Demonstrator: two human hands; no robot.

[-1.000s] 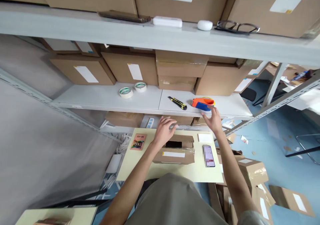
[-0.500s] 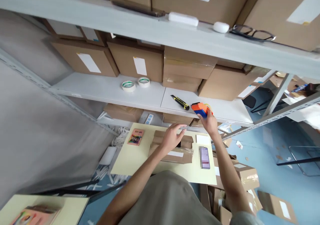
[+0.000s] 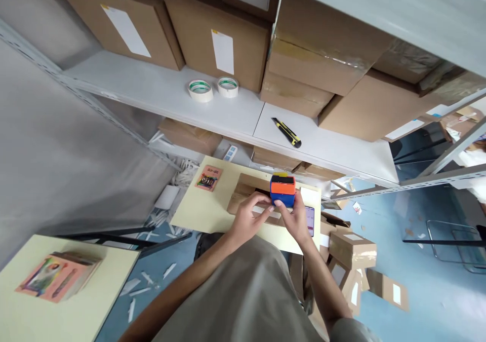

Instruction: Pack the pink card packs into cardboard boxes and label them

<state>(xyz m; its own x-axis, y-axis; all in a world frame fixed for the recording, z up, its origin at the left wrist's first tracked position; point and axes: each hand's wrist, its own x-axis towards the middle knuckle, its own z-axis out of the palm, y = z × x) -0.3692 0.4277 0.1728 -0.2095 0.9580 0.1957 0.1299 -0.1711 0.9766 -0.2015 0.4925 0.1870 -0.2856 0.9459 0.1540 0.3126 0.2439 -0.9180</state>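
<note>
An orange and blue tape dispenser (image 3: 283,191) is held over the table by my right hand (image 3: 295,220), thumb on its near face and fingers along its right side. My left hand (image 3: 248,216) is at its left edge, fingers bent and fingertips against it; any strip of tape between them is too small to make out. Below my hands lies a brown cardboard box (image 3: 238,196) on the pale yellow table (image 3: 197,213), partly hidden by them. A phone (image 3: 310,220) lies right of the box, beside a white pad (image 3: 309,195).
A yellow-black box cutter (image 3: 287,132) and two tape rolls (image 3: 200,90) (image 3: 228,86) sit on the grey shelf (image 3: 152,96) before large cartons (image 3: 216,38). A pink booklet (image 3: 208,178) lies on the table's left. Books (image 3: 56,276) are stacked lower left; cardboard boxes (image 3: 353,248) litter the right floor.
My right hand has brought the tape dispenser from the shelf edge down over the box. My left hand has come to its side. The view has tilted lower.
</note>
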